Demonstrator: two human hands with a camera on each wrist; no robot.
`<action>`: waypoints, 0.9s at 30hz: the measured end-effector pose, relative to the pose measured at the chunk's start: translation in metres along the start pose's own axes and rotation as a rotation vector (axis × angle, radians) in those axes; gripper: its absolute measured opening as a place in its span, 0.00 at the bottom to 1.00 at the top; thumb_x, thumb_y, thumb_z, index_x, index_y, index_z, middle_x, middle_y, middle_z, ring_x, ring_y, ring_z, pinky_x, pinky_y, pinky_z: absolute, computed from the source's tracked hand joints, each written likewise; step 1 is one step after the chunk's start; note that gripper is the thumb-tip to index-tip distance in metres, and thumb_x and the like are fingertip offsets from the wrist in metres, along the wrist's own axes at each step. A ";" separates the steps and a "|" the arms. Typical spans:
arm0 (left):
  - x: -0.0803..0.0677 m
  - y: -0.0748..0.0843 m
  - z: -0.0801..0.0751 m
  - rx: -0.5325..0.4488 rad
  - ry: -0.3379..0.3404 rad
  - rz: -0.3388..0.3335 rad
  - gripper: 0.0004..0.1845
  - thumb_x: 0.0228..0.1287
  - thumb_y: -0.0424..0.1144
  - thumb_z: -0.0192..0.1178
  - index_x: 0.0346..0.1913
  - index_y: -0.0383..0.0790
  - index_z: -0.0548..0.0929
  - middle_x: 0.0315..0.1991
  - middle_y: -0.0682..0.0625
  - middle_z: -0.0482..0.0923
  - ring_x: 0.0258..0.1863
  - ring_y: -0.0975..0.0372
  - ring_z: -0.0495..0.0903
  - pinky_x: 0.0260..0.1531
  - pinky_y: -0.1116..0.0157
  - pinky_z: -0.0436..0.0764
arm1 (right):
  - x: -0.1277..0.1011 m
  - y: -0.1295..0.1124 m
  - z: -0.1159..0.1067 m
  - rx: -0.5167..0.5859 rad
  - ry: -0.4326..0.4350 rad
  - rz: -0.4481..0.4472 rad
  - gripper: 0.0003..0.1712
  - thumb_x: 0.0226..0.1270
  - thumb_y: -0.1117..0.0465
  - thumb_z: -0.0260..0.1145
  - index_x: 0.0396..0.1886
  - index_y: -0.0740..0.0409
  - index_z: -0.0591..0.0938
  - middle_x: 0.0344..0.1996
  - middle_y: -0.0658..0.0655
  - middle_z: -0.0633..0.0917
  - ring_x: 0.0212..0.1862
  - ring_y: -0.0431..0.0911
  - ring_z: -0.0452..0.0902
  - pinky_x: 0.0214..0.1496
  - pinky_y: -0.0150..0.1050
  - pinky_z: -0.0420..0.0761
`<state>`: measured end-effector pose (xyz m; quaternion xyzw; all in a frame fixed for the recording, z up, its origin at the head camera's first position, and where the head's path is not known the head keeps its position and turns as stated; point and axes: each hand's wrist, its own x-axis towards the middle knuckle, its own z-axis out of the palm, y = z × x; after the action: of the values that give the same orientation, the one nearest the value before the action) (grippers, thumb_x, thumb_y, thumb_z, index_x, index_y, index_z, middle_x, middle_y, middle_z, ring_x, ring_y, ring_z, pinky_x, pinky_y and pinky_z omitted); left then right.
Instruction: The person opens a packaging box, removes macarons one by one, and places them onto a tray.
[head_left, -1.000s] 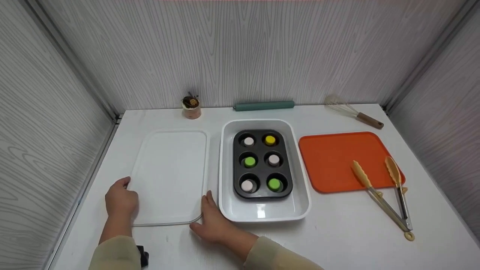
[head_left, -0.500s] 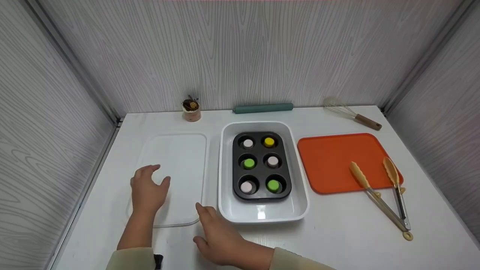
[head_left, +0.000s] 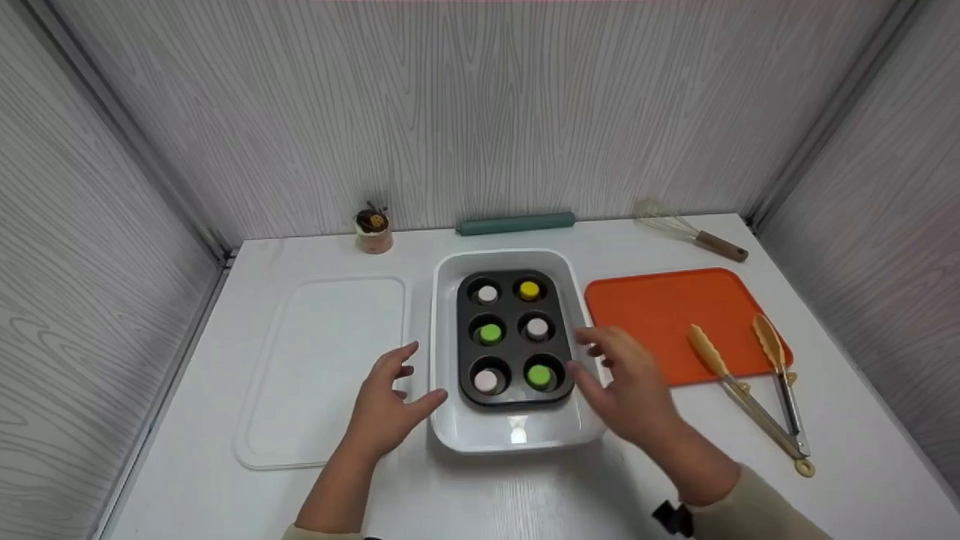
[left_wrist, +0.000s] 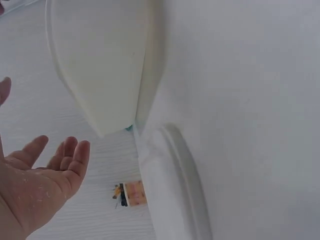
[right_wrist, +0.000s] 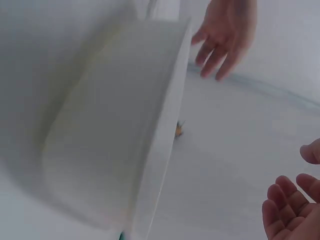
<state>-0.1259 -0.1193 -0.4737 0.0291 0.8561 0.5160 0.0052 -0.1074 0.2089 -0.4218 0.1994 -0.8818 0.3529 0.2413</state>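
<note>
In the head view a deep white tray (head_left: 551, 433) stands mid-table with a dark muffin tin (head_left: 511, 337) inside it. Small round pieces sit in the tin's cups, among them a yellow piece (head_left: 529, 290), a green piece (head_left: 538, 376) and a pale pink piece (head_left: 486, 381). My left hand (head_left: 384, 409) hovers by the tray's left side, thumb and fingers spread, holding nothing. Over the tray's right rim is my right hand (head_left: 630, 386), also spread and holding nothing. The left wrist view shows the left palm (left_wrist: 42, 185) apart from the tray's outer wall (left_wrist: 100, 65).
A clear flat lid (head_left: 322, 367) lies left of the tray. To the right, tongs (head_left: 757, 409) lie partly across an orange board (head_left: 637, 315). Along the back are a small pot (head_left: 373, 231), a green rolling pin (head_left: 516, 223) and a whisk (head_left: 694, 234).
Both hands have let go of the clear lid, which now lies on the table. The left hand has moved right to the tray's left side, the right hand across to its right side.
</note>
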 end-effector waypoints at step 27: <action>-0.001 -0.020 0.025 -0.008 -0.238 0.034 0.80 0.31 0.45 0.91 0.86 0.38 0.48 0.86 0.41 0.45 0.80 0.42 0.59 0.74 0.41 0.62 | -0.075 0.197 -0.112 -0.291 -0.027 0.891 0.74 0.59 0.32 0.78 0.80 0.80 0.51 0.73 0.84 0.55 0.73 0.77 0.51 0.66 0.73 0.64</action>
<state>-0.1251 -0.1070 -0.5033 0.1047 0.8467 0.5124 0.0979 -0.1182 0.4353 -0.4975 -0.2298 -0.9249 0.2921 0.0803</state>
